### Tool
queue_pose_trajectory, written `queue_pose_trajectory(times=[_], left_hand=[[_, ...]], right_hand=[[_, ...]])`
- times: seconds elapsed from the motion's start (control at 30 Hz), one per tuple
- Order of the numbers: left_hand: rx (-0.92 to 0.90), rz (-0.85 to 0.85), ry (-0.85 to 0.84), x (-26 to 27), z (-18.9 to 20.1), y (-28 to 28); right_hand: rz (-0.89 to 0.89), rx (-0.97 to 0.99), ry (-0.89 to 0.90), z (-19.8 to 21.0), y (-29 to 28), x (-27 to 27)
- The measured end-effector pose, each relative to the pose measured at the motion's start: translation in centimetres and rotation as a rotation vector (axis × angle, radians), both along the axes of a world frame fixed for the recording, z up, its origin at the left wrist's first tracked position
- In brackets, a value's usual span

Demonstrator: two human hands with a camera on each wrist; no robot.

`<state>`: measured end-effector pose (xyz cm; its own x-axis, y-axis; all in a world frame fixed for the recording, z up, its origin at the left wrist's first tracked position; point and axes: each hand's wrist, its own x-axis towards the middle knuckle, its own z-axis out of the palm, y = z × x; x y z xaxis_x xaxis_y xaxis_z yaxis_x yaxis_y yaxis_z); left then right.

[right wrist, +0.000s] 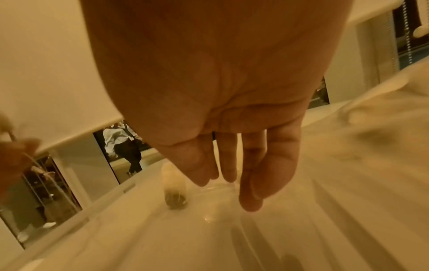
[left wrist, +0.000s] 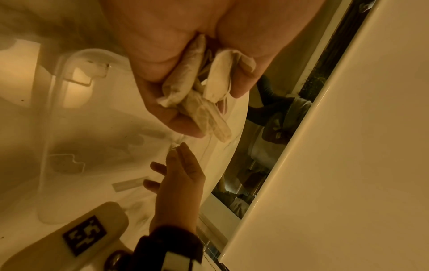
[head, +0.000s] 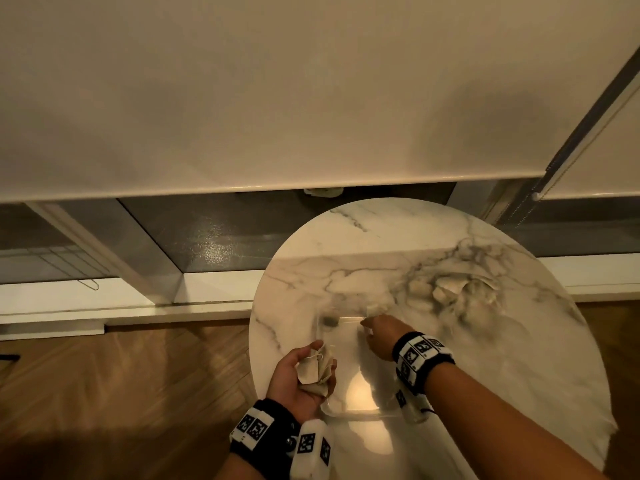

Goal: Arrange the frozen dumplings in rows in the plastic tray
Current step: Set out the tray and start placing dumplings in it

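Note:
A clear plastic tray (head: 349,413) lies on the round marble table (head: 381,233), towards its near edge. One pale dumpling (head: 330,320) sits in the tray's far left corner, and the right wrist view shows this dumpling (right wrist: 175,192) against the tray wall. My left hand (head: 322,365) hovers at the tray's left side and grips a bunch of dumplings (head: 310,372), flat pale packets (left wrist: 197,88) in the left wrist view. My right hand (head: 365,327) reaches over the tray's far part with straight fingers (right wrist: 253,183) and holds nothing.
A loose pile of dumplings (head: 446,292) lies on the table behind and right of the tray, with one stray piece (head: 375,309) near the tray's far edge. Beyond the table are a window sill (head: 214,289) and a lowered blind (head: 311,98). Wooden floor (head: 121,393) lies to the left.

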<state>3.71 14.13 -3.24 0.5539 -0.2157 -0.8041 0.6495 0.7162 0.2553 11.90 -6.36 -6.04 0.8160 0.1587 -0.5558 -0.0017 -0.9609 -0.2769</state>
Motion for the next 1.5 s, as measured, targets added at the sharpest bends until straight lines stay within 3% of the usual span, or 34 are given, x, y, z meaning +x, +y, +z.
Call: queue_pose_trajectory(times=[0.33, 0.53, 0.6, 0.87, 1.07, 1.23, 1.5], left_hand=[[-0.003, 0.027, -0.052, -0.7, 0.4, 0.4], [0.006, 0.025, -0.144, -1.0, 0.8, 0.2], [0.007, 0.030, -0.154, -1.0, 0.6, 0.1], [-0.053, 0.007, -0.240, -1.0, 1.4, -0.6], [-0.103, -0.015, -0.229, -1.4, 0.8, -0.1], [-0.067, -0.047, -0.283, -1.6, 0.9, 0.0], [-0.130, -0.015, -0.256, -1.6, 2.1, -0.4]], right_hand=[[-0.061, 0.133, -0.091, 0.4, -0.3, 0.0], [-0.191, 0.639, -0.224, 5.6, 2.5, -4.2], [-0.213, 0.709, -0.216, 7.2, 3.5, -6.0], [-0.309, 0.642, -0.221, 8.4, 3.9, -7.5], [-0.446, 0.845, -0.214, 9.2, 3.0, -7.5], [-0.386, 0.712, -0.127, 9.6, 2.9, -7.9], [-0.431, 0.694, -0.178, 9.6, 3.1, -8.3]])
